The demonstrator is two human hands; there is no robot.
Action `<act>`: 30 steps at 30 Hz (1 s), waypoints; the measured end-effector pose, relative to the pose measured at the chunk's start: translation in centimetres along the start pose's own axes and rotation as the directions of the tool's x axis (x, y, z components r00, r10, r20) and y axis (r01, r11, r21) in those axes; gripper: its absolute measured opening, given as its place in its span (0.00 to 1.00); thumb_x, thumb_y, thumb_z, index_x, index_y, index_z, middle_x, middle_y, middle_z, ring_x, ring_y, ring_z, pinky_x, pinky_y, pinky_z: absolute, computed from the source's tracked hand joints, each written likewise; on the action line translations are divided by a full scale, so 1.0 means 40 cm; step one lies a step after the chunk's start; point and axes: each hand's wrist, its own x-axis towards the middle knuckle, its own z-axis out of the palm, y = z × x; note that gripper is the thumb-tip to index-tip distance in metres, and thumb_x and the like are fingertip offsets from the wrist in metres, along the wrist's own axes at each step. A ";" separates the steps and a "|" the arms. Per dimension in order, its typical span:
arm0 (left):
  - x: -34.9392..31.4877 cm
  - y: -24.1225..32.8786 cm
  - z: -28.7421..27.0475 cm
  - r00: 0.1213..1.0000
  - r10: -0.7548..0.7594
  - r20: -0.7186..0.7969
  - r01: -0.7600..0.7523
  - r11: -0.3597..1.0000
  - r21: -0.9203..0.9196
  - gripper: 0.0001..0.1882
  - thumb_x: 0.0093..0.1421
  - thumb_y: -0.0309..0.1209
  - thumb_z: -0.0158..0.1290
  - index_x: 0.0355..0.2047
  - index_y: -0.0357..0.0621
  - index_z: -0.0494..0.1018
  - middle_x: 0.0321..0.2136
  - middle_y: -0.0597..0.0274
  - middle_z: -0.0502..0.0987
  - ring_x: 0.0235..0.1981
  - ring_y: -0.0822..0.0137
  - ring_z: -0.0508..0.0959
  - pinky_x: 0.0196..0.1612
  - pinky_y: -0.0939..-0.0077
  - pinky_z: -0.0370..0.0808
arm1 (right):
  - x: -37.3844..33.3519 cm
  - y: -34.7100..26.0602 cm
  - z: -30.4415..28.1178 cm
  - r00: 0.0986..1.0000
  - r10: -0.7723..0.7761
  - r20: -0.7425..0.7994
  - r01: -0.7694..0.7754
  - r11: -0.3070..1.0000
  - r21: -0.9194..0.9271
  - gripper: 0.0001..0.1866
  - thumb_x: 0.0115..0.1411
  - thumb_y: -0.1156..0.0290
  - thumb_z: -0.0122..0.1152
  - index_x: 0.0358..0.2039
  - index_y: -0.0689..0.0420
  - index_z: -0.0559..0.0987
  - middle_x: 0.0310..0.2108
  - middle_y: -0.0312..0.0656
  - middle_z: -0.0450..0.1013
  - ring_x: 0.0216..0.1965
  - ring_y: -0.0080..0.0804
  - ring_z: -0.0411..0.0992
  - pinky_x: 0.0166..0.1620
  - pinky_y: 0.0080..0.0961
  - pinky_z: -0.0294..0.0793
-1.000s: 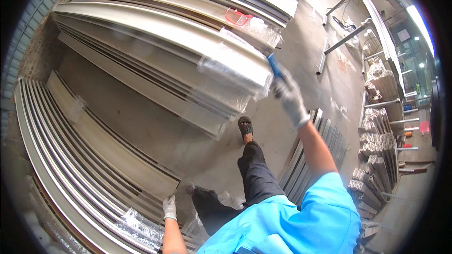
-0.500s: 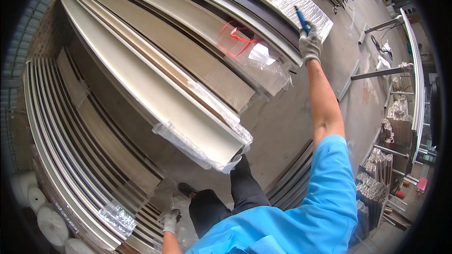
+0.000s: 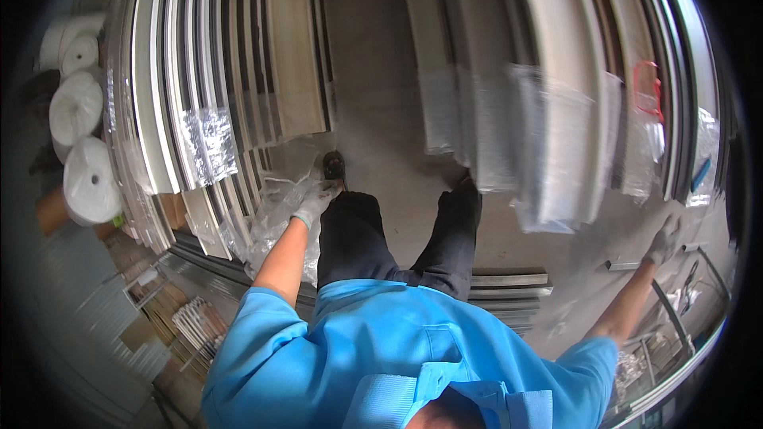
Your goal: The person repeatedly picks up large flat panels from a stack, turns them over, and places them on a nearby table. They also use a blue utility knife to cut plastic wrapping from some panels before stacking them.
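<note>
My left hand (image 3: 312, 204), in a pale work glove, is low beside my left leg. Its fingers are closed at the edge of a crumpled sheet of clear plastic film (image 3: 284, 214), which hangs around and below it. At the far right, my gloved right hand (image 3: 664, 240) is stretched out with its fingers apart, nothing visible in them; it is slightly blurred. Just beyond it, a slim blue pen-like tool (image 3: 701, 175) lies on the wrapped end of a long profile. Red-framed clear goggles (image 3: 648, 89) rest on the neighbouring profiles.
Long profiles with film-wrapped ends (image 3: 556, 143) reach toward me on the right. Another row of striped profiles (image 3: 214, 48) stands on the left, beside white film rolls (image 3: 91, 179). Dark bars (image 3: 509, 290) lie by my right leg. Metal stand arms (image 3: 671, 314) stick out at lower right.
My view has swung left and down. The blue tool has left my right hand and lies on a profile; that hand has drawn back. My left hand is by the plastic film.
</note>
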 end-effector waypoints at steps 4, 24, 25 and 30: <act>0.091 -0.185 -0.075 0.998 0.012 -0.069 -0.026 0.980 -0.198 0.15 0.64 0.31 0.49 0.46 0.33 0.72 0.40 0.59 0.78 0.37 0.70 0.76 0.38 0.82 0.71 | -0.547 -0.033 0.027 0.899 0.337 0.279 -0.336 0.940 -0.054 0.32 0.65 0.47 0.50 0.58 0.61 0.71 0.55 0.54 0.71 0.57 0.47 0.69 0.59 0.37 0.64; 0.998 -0.219 -0.512 0.728 0.676 -0.116 -0.162 0.334 0.928 0.24 0.64 0.50 0.46 0.57 0.57 0.67 0.59 0.58 0.66 0.62 0.55 0.64 0.63 0.52 0.57 | -1.742 -1.654 1.070 0.185 -0.433 0.882 -0.213 0.859 0.466 0.19 0.62 0.60 0.57 0.50 0.55 0.76 0.44 0.45 0.77 0.47 0.38 0.75 0.52 0.35 0.71; 1.013 -0.242 -0.513 0.860 0.498 -0.112 -0.157 0.466 0.871 0.21 0.63 0.49 0.47 0.52 0.55 0.70 0.55 0.59 0.70 0.58 0.55 0.67 0.60 0.52 0.60 | -1.761 -1.663 1.103 0.200 -0.404 0.892 -0.230 0.866 0.444 0.20 0.62 0.58 0.57 0.51 0.55 0.75 0.45 0.45 0.77 0.48 0.39 0.74 0.53 0.36 0.70; 0.920 -0.449 -0.531 0.854 0.470 -0.224 -0.052 0.506 0.861 0.10 0.56 0.41 0.54 0.30 0.50 0.75 0.32 0.60 0.79 0.39 0.56 0.78 0.43 0.53 0.69 | -1.824 -1.690 1.204 0.282 -0.316 0.906 -0.203 0.903 0.378 0.28 0.58 0.50 0.61 0.54 0.52 0.73 0.47 0.45 0.76 0.50 0.43 0.72 0.54 0.38 0.69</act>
